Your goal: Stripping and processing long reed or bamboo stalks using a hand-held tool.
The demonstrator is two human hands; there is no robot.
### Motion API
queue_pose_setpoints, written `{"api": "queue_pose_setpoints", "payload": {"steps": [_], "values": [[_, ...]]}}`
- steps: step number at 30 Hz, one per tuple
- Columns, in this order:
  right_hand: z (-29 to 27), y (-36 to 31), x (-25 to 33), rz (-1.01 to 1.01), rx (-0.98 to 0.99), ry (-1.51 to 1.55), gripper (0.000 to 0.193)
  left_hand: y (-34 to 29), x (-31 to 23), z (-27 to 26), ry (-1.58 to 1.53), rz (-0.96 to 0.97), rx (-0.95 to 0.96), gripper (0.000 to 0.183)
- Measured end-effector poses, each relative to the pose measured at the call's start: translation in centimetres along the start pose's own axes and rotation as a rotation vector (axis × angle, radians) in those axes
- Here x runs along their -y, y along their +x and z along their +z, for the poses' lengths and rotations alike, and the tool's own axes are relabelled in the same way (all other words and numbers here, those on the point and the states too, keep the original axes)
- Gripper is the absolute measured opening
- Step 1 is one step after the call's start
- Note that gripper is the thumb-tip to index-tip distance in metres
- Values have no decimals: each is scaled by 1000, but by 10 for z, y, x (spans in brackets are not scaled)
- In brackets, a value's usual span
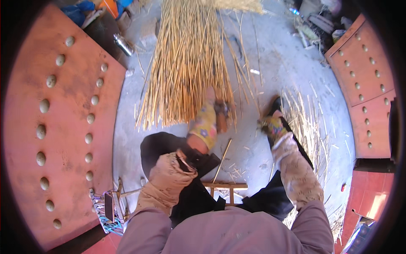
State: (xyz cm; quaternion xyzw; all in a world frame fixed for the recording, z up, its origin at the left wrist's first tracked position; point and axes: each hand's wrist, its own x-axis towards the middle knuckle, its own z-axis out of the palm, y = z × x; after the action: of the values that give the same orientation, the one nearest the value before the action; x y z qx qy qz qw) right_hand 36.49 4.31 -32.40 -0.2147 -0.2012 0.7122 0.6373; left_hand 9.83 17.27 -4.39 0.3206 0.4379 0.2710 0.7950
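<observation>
A large bundle of long tan reed stalks (182,80) lies on the floor in front of me, cut ends toward me. My left hand (206,118), in a yellow floral glove with bare fingertips, reaches over the near ends of the stalks. Its fingers are blurred, so I cannot tell whether they grip any. Close beside it on the right is a dark and brownish shape, perhaps my foot. My right hand (272,127), in a similar floral glove, is curled near my right knee, apart from the bundle. What it may hold is too blurred to name.
Thin pale stalks (311,131) lie scattered beyond my right leg. A wooden stool frame (226,186) shows between my legs. On the left stands a studded red door panel (63,127), another door panel (363,84) on the right. A metal flask (122,44) stands near the far left.
</observation>
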Motion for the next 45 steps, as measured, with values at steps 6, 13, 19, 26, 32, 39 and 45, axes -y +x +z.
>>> {"api": "queue_pose_setpoints", "payload": {"steps": [6, 13, 19, 26, 32, 39, 45], "values": [[256, -102, -8, 251, 59, -609, 71, -40, 55, 26, 232, -340, 83, 38], [275, -109, -2, 469, -262, -175, 35, -99, 115, -7, -97, -386, 412, 40], [235, -17, 11, 188, -25, 144, 34, -154, 115, 4, -271, -331, 587, 27], [326, 41, 122, -271, -640, -172, 30, -172, 52, -20, -21, -345, 343, 49], [370, 36, 126, -468, -734, -138, 32, -181, 61, -26, -40, -405, 394, 41], [366, 37, 115, -468, -966, -141, 32, -186, 56, -16, -58, -381, 270, 38], [363, 36, 114, -610, -963, -128, 28, -177, 61, -16, -64, -512, 354, 44]]}}
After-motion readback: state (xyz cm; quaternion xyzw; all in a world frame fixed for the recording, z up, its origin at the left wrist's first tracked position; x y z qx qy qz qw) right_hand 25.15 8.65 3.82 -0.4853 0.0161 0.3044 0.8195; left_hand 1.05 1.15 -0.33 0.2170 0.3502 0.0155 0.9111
